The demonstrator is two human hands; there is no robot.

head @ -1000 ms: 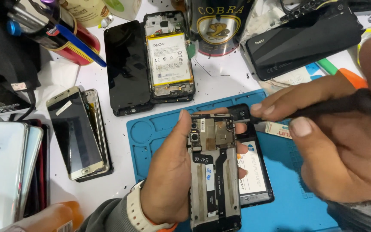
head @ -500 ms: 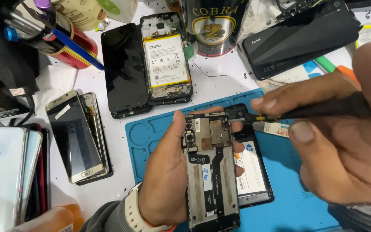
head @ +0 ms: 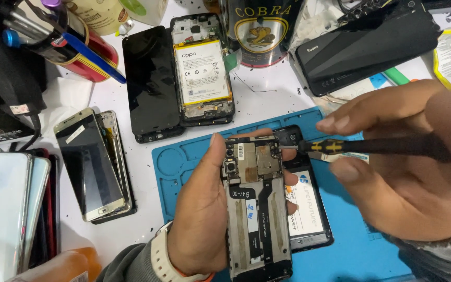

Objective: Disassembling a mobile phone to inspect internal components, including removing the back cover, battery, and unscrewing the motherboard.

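1. Blue is the colour of the work mat (head: pixel 194 156) spread under both hands; I see its bare moulded corner just beyond my left thumb.
2. My left hand (head: pixel 199 214) is wrapped round an opened phone frame (head: pixel 257 209), thumb along its left edge and fingertips curling round the right edge, so the frame is held upright in my view with its camera modules at the far end.
3. My right hand (head: pixel 408 172) is closed on a dark screwdriver (head: pixel 371 147), pinched between forefinger above and thumb below; the yellow-banded neck points left and its tip sits at the frame's upper right corner. Whether the tip is touching a screw, I cannot tell.
4. Directly behind the held frame, half hidden by it, lies a second phone body with a white-labelled battery (head: pixel 304 209), flat on the mat between my two hands.
5. Beyond my left hand, off the mat, an opened phone with a yellow-edged battery (head: pixel 202 70) lies beside a black screen panel (head: pixel 150 83).
6. Left of my left hand rests a gold-rimmed phone (head: pixel 87 164), and further left a stack of handsets (head: pixel 1 209).
7. Beyond my right hand lies a glossy black back cover (head: pixel 366 44); a dark can (head: pixel 259 31) stands to the left of it.
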